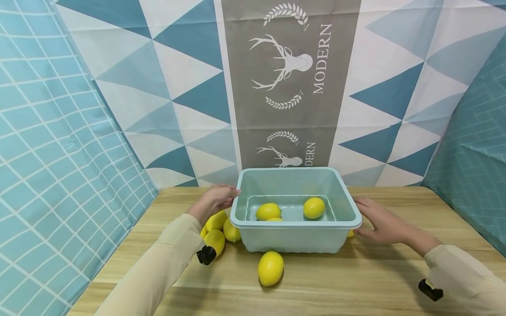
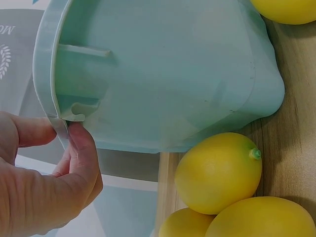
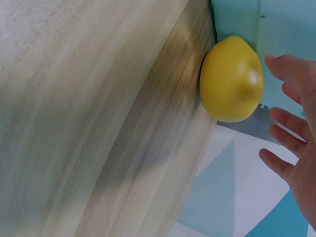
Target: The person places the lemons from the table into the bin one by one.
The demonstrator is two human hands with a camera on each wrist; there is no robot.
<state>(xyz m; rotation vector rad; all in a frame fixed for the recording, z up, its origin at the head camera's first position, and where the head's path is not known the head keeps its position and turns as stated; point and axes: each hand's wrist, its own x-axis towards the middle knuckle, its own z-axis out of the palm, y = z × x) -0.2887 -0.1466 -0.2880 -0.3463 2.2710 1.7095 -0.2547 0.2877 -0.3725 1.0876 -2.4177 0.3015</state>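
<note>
Light wood-grain table (image 1: 356, 281), pale planks w/ darker streaks, smooth matte finish. Backdrop behind: cloth w/ blue, grey & white triangles, a grey centre strip (image 1: 290, 83) printed w/ white deer heads, wreaths & "MODERN". Side walls are teal sheets w/ a white grid, slightly wrinkled.

Mid-table sits a pale teal plastic tub (image 1: 296, 239): rectangular, rounded corners, rolled rim, smooth semi-gloss walls. Inside on the floor: lemons (image 1: 314, 207), glossy yellow, oval w/ pointed tips; a third barely peeks over the near wall.

Left hand (image 1: 215, 201) at the tub's left rim, thumb & fingers pinching the lip; the left wrist view shows the thumb under the rim edge (image 2: 66, 116). Right hand (image 1: 381, 221) lies just beside the tub's right wall, fingers straight & spread apart, holding nothing; can't tell if they touch the plastic. A small lemon (image 3: 231, 79) is wedged btw that hand & the tub.

Outside: a cluster of lemons (image 1: 221, 232) by the left forearm, touching the tub's left wall; one lone lemon (image 1: 270, 267) in front, near the front wall. Cream ribbed sleeves (image 1: 158, 272) on both arms.
</note>
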